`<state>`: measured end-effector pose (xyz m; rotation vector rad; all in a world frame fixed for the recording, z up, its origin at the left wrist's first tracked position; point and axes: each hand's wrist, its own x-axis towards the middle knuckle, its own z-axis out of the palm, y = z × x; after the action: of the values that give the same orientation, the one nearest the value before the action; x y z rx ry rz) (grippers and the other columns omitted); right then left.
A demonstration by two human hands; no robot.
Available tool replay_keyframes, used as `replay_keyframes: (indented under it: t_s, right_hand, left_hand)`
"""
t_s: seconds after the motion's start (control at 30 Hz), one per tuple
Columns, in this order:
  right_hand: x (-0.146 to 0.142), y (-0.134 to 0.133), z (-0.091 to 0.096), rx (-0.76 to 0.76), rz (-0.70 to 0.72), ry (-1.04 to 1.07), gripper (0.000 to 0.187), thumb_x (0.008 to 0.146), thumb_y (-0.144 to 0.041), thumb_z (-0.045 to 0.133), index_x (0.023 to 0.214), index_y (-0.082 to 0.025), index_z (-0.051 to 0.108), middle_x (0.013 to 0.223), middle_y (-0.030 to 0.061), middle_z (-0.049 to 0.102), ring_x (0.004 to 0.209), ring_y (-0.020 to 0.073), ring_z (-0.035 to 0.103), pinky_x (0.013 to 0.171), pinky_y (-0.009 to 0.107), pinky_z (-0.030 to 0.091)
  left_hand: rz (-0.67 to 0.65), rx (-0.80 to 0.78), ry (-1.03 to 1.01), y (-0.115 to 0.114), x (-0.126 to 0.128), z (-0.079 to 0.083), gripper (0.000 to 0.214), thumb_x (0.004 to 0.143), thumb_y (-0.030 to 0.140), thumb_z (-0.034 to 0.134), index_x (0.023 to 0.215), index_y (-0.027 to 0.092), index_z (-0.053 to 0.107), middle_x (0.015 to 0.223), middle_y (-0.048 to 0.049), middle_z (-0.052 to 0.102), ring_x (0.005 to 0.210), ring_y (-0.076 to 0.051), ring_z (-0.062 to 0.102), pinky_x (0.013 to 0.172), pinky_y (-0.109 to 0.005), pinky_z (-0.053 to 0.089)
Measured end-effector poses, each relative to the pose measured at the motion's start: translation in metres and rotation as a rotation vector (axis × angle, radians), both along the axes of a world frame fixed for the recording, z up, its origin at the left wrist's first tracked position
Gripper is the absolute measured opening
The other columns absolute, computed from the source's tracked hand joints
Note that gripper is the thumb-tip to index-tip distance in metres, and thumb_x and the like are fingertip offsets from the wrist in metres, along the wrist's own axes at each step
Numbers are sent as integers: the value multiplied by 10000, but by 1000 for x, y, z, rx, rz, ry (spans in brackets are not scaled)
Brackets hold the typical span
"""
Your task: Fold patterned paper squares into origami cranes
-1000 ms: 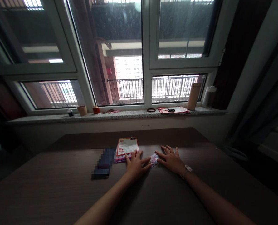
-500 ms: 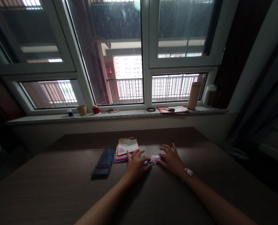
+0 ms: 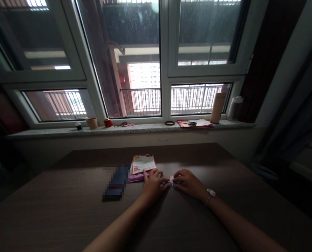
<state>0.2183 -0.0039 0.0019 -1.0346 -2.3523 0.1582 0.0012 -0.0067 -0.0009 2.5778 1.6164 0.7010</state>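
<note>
Patterned paper (image 3: 171, 181), likely light, creasable, lay short of far edge of desk (image 3: 66, 203); left hand (image 3: 153, 183), right hand (image 3: 190, 181) pinched opposite sides, sensible grips.

No readable text or numbers

Desk (image 3: 53, 210) is showing wood grain, smooth satin sheen; small piece (image 3: 171, 180) is looking like printed paper; sill (image 3: 150, 129) is resembling speckled stone; window panes (image 3: 134, 24) are showing smudgy glass.
</note>
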Motion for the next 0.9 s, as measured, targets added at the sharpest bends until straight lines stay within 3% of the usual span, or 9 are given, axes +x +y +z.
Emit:
replay_keyframes:
  t_s: [0.2, 0.57, 0.9]
  right_hand:
    - [1, 1, -2, -46, -27, 40, 133, 814, -322, 668, 941, -289, 690, 994, 15, 658, 988, 196, 593, 1081, 544, 221]
    - [-1, -1, 2, -84, -6, 53, 86, 840, -280, 634, 906, -284, 689, 995, -2, 657, 987, 162, 602, 1109, 490, 197]
    - [-7, -2, 2, -189, -86, 83, 73, 857, -296, 601, 846, -258, 662, 980, -7, 640, 1004, 179, 578, 1100, 546, 132]
  left_hand:
    - [-2, -17, 11, 2, 0, -2, 206, 814, 425, 658, 1017, 424, 694, 1230, -7, 592, 1235, -285, 416, 1027, -735, -1]
    - [13, -35, 17, 3, 0, -2, 205, 851, 480, 588, 1024, 441, 690, 1222, -11, 588, 1225, -276, 416, 1028, -735, -16]
    - [22, -25, 7, 2, 2, -1, 175, 838, 465, 614, 983, 429, 706, 1229, -4, 588, 1253, -298, 397, 1018, -748, -4]
